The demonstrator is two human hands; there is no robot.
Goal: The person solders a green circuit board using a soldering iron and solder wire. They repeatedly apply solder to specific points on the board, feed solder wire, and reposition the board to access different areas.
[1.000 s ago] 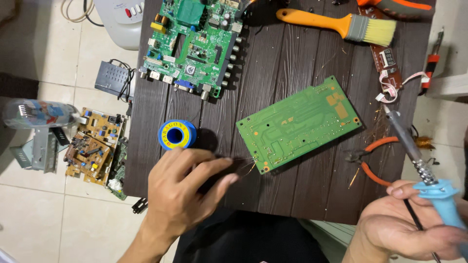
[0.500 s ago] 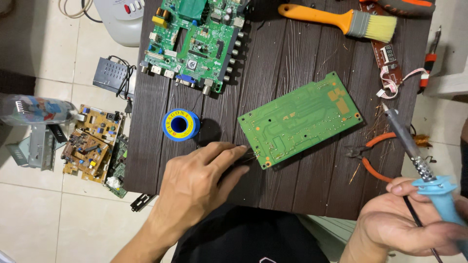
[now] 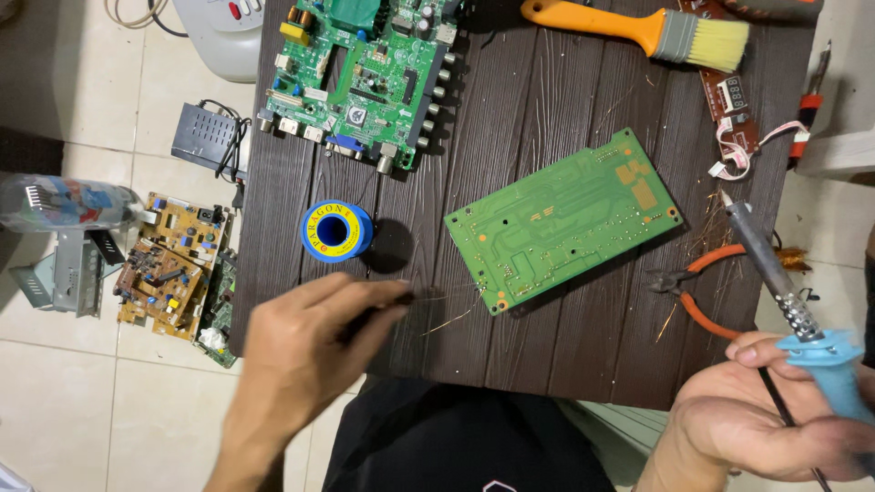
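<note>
Green circuit board (image 3: 563,221) lying solder-side up, mid-table, tilted, apart from both hands. Right hand (image 3: 761,421) closed round blue-handled soldering iron (image 3: 779,292), tip raised near the board's right end, not touching. Left hand (image 3: 305,353) pinching a thin dark thing, probably solder wire, just below the blue solder spool (image 3: 336,231), fingertips near the board's lower corner. Looks like staging for a joint: next needs wire end and iron tip meeting on one pad. Orange pliers (image 3: 697,287) partly behind the iron. Pinched item mostly hidden by fingers; can't confirm what. Iron's cord cut off at frame edge.
</note>
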